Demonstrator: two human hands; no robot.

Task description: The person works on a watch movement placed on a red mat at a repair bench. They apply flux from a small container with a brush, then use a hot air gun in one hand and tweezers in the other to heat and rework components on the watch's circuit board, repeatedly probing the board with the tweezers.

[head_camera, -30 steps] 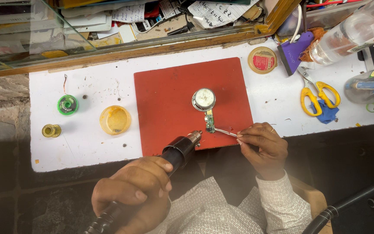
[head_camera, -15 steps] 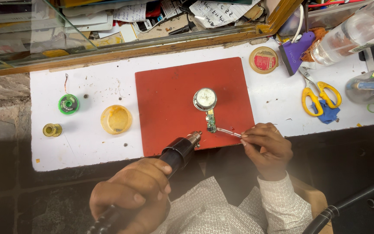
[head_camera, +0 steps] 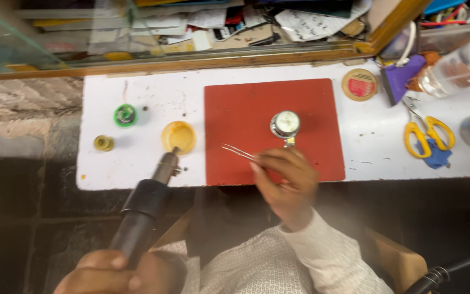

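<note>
Left hand grips hot-air tool, right hand – tweezers over red mat

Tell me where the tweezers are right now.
In the head view the tweezers are in the right hand, over the lower middle of the red mat, tips pointing left, just left of the round metal part.

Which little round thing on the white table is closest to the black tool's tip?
The yellow round tub, right at the tool's metal tip; the green spool and brass piece lie farther left.
</note>
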